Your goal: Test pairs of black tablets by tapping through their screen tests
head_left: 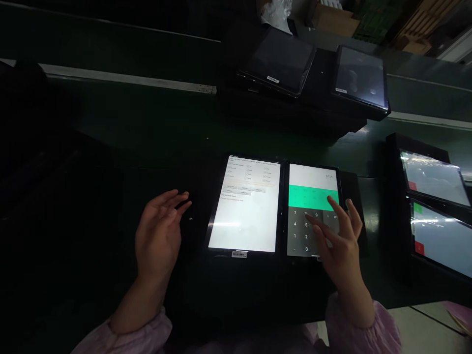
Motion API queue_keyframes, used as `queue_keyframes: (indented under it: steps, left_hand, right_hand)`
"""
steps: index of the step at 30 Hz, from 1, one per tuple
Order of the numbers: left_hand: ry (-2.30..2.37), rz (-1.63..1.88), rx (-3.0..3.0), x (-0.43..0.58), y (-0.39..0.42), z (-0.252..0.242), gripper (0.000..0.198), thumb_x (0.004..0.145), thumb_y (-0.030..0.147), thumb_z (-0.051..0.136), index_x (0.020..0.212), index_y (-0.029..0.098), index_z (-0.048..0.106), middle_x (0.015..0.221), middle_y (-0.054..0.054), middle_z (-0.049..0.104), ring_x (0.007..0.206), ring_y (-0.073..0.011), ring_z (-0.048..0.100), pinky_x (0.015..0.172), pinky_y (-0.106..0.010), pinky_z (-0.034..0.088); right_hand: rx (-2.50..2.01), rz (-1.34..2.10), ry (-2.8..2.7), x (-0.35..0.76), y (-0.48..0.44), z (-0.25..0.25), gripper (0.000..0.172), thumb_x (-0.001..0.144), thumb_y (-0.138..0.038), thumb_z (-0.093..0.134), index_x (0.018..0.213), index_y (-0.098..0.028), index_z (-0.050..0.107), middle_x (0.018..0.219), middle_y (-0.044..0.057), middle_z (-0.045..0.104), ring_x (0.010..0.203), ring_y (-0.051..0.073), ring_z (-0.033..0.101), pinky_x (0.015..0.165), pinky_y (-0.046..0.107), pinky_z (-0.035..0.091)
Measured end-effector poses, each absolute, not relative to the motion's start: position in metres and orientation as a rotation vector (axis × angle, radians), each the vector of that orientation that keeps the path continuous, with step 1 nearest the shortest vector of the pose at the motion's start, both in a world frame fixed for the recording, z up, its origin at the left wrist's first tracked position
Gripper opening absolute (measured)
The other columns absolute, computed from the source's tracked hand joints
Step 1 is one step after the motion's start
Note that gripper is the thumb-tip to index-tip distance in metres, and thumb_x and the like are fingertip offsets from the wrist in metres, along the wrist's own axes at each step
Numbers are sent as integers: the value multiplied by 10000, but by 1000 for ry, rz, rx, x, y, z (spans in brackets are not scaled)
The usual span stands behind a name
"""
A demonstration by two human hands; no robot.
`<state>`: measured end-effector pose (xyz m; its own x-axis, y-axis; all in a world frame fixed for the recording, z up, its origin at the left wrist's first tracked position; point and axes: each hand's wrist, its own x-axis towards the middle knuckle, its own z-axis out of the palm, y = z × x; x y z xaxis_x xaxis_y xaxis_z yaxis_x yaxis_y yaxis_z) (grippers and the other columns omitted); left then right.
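Note:
Two lit tablets lie side by side on the dark green bench in front of me. The left tablet (247,211) shows a white page of checkboxes and grey buttons, with a barcode label (239,254) at its lower edge. A calculator keypad under a green band fills the right tablet (299,199). Over this screen is my right hand (341,236), fingers spread, one fingertip at the keypad and another by the green band; I cannot tell whether they touch. My left hand (159,231) hovers left of the white-page tablet, fingers loosely extended and holding nothing.
Two dark-screened tablets (282,59) (361,78) rest on black stacked trays at the back. On the right, two more lit tablets (435,177) (442,238) show red corner patches. Cardboard boxes (334,22) and clear plastic wrap (277,14) lie beyond the bench.

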<state>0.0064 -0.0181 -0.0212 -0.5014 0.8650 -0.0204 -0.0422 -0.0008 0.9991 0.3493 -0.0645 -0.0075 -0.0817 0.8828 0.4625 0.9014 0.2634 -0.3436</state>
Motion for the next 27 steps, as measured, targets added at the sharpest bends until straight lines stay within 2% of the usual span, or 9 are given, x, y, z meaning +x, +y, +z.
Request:
queue_keyframes:
  steps: [7, 15, 19, 22, 27]
  left_hand:
    - [1535, 1614, 870, 4, -18, -24, 216, 841, 240, 731, 1046, 285, 781, 1086, -27, 787, 1161, -263, 725, 1043, -446, 612]
    - [1524, 1656, 833, 8, -17, -20, 219, 803, 195, 741, 1011, 246, 788, 1037, -38, 783, 1103, -247, 728, 1006, -414, 604]
    - [1466, 1708, 767, 10, -16, -19, 239, 763, 152, 770, 989, 215, 810, 996, -36, 795, 1071, -221, 734, 956, -357, 603]
    - [1460, 1713, 785, 10, -16, -20, 233, 753, 160, 786, 974, 223, 822, 995, -31, 802, 1052, -223, 739, 932, -357, 606]
    - [1466, 1719, 803, 11, -15, -18, 213, 742, 163, 790, 930, 251, 837, 986, -9, 807, 1029, -208, 749, 905, -334, 615]
  right_hand:
    - [-1585, -16, -2009, 332, -58, -8, 270, 1063, -264, 585, 1203, -311, 811, 1700, 21, 448, 1657, 437, 191, 1205, 726, 436]
    - [-1703, -182, -1705, 356, -62, -9, 255, 1057, -306, 598, 991, -273, 842, 1448, 69, 674, 1536, 428, 439, 1122, 699, 495]
    - [-1808, -211, -1585, 375, -61, -13, 310, 1066, -368, 572, 1002, -248, 850, 1441, 106, 671, 1502, 442, 456, 1115, 731, 469]
    - [-1840, -206, -1553, 382, -60, -15, 357, 1067, -429, 560, 995, -234, 850, 1433, 124, 671, 1492, 454, 459, 1099, 736, 469]
    - [-1830, -213, -1569, 385, -60, -16, 371, 1065, -453, 569, 942, -245, 852, 1420, 106, 687, 1485, 441, 481, 1086, 706, 490]
